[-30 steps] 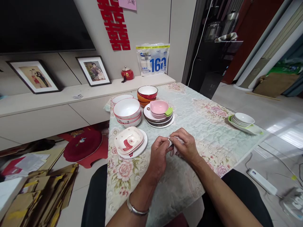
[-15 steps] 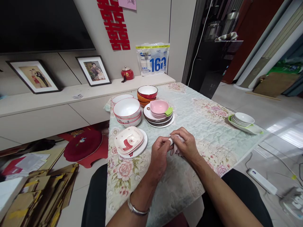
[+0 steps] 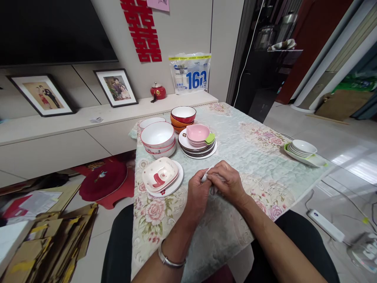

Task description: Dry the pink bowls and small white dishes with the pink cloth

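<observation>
My left hand (image 3: pixel 198 192) and my right hand (image 3: pixel 226 181) meet over the flowered tablecloth (image 3: pixel 259 157), both pinched on a small white cloth or tissue (image 3: pixel 206 175) held between them. Most of that white piece is hidden by my fingers. Just left of my hands sits a dotted cream square dish (image 3: pixel 160 174) on a white plate (image 3: pixel 176 185). A silver bracelet (image 3: pixel 171 260) circles my left wrist.
Behind my hands stand white red-rimmed bowls (image 3: pixel 157 136), a red and orange bowl stack (image 3: pixel 183 115), and a pink bowl (image 3: pixel 198 133) on stacked plates (image 3: pixel 199 151). White saucers on a green tray (image 3: pixel 303 151) sit at the table's right edge. Flattened cardboard (image 3: pixel 50 243) lies on the floor at left.
My hands have drawn closer together and shifted slightly left, working the white piece between the fingers. Less of it shows now. The dishes have not moved.
</observation>
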Demonstrator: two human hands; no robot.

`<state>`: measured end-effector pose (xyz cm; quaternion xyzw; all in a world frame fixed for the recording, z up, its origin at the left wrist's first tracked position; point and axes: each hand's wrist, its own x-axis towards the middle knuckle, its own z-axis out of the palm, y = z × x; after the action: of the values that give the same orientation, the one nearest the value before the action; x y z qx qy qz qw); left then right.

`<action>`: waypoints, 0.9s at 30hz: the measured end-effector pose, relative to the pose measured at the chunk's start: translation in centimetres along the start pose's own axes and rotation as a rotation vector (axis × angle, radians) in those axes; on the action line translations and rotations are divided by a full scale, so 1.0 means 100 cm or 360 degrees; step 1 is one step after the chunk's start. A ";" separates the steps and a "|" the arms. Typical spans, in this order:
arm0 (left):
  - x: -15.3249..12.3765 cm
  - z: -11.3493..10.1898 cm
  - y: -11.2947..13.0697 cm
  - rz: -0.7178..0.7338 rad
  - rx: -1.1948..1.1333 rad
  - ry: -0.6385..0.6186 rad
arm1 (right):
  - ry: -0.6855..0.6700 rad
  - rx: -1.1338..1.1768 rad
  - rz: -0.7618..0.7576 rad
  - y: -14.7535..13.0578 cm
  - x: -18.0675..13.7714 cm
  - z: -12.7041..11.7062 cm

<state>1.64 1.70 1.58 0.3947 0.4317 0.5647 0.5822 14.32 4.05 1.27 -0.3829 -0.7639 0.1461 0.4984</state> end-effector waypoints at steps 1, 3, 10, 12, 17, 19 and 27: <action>0.000 0.000 0.000 -0.0011 0.0034 0.0001 | 0.0028 -0.0001 0.0030 0.002 0.001 -0.001; -0.001 -0.001 -0.002 -0.0053 0.0073 -0.0009 | 0.0127 -0.0026 0.0115 0.007 0.002 -0.003; -0.003 -0.001 -0.005 -0.0054 -0.0052 0.0044 | 0.0105 -0.0017 0.0039 0.004 0.001 -0.001; -0.003 -0.001 -0.005 -0.0055 -0.0041 0.0045 | 0.0067 0.0007 0.0025 0.004 0.001 -0.001; -0.003 0.000 -0.004 -0.0092 -0.0033 0.0022 | 0.0181 -0.0034 0.0174 0.010 0.004 -0.004; -0.003 0.002 -0.002 -0.0092 -0.0127 0.0027 | 0.0194 -0.0037 0.0160 0.010 0.003 -0.004; -0.003 0.005 0.010 -0.0214 -0.0551 0.0112 | 0.0007 0.0032 0.0100 0.010 0.001 0.001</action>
<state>1.77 1.50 2.67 0.2388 0.3735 0.6039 0.6624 14.64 4.86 0.69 -0.4021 -0.7489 0.1684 0.4991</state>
